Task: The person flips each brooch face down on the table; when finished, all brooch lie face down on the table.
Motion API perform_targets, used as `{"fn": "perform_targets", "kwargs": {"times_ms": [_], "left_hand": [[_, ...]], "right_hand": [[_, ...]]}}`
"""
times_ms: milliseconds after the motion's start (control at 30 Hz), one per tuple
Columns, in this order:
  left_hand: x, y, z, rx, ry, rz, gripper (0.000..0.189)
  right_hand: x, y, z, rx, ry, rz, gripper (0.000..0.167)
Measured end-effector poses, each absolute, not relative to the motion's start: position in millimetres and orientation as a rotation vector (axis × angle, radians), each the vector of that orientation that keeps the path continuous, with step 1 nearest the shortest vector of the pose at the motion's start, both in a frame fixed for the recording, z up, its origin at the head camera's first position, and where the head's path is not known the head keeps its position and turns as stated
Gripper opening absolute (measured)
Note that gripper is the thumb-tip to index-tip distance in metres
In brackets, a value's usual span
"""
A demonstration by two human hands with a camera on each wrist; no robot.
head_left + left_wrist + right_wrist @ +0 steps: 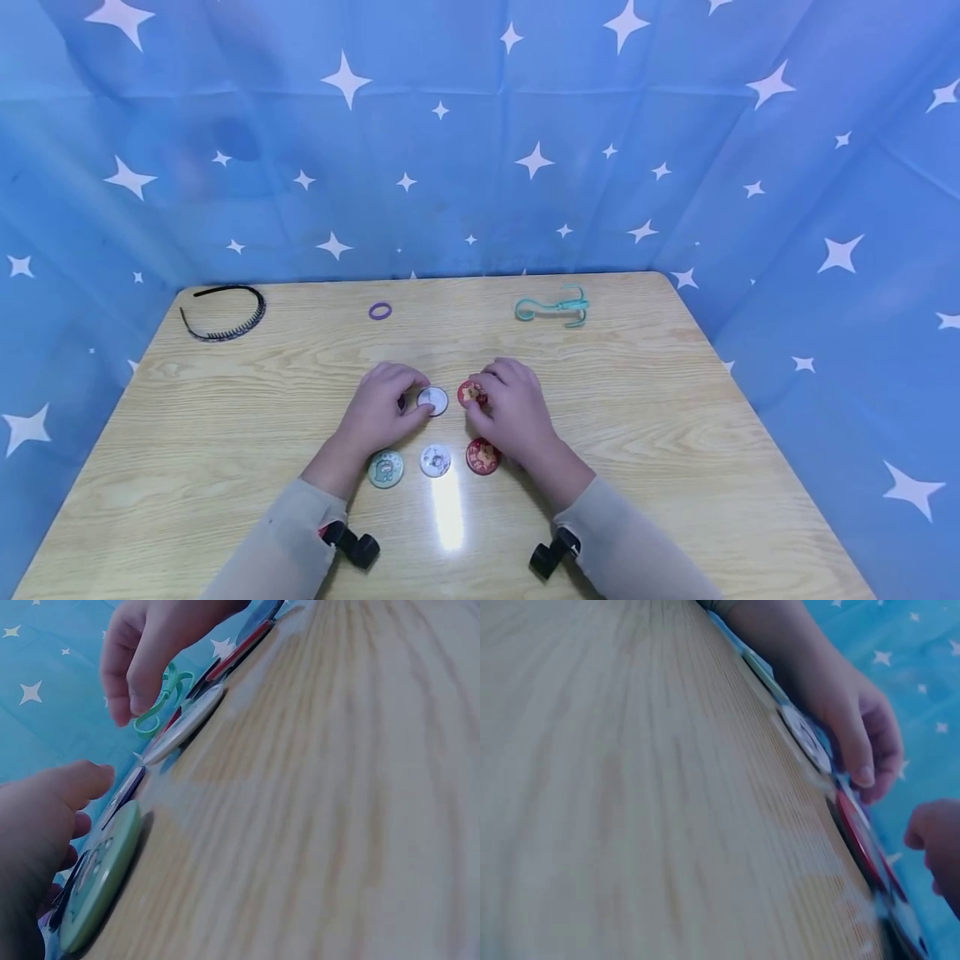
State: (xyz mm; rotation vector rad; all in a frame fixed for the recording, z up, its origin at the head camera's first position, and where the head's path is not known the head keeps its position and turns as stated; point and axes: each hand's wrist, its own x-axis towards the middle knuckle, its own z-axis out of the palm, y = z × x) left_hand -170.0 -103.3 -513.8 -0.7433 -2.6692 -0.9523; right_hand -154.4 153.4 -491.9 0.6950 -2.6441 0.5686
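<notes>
Head view: a white badge [432,402] sits near the middle of a wooden table [675,467], pinched at its edges between the thumb and forefinger of the left hand [379,408]; whether it is raised off the wood cannot be told. Just beside it at 3 o'clock, a red badge [469,391] is pinched by the right hand [516,410], whose fingers hide part of its printed face. With the white badge as the dial's centre, a green badge [386,469] lies at 7 o'clock beside the left forearm [334,468], a lower white badge [435,460] at 6, and a lower red badge [483,457] between 4 and 5, close to the right hand. Farther out, well apart from both hands, rest a purple ring [380,303] at 11 o'clock, a turquoise piece with curled ends [555,307] at 2 and a black headband [260,312] at 10. Blue star-patterned cloth [465,150] hangs beyond the table's far edge at 12.
</notes>
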Motion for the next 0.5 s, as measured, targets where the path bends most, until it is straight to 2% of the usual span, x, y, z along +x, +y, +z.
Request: {"fn": "perform_targets", "kwargs": {"times_ms": [267,500], "left_hand": [[-170,-78,-509,-0.786,-2.724,-0.964,0.035],[-173,-53,-504,-0.786,-2.786,-0.967,0.041]], "right_hand": [[-154,175,-496,0.604,-2.665,0.703,0.026],[-161,182,-507,0.550,-2.644,0.929,0.030]]}}
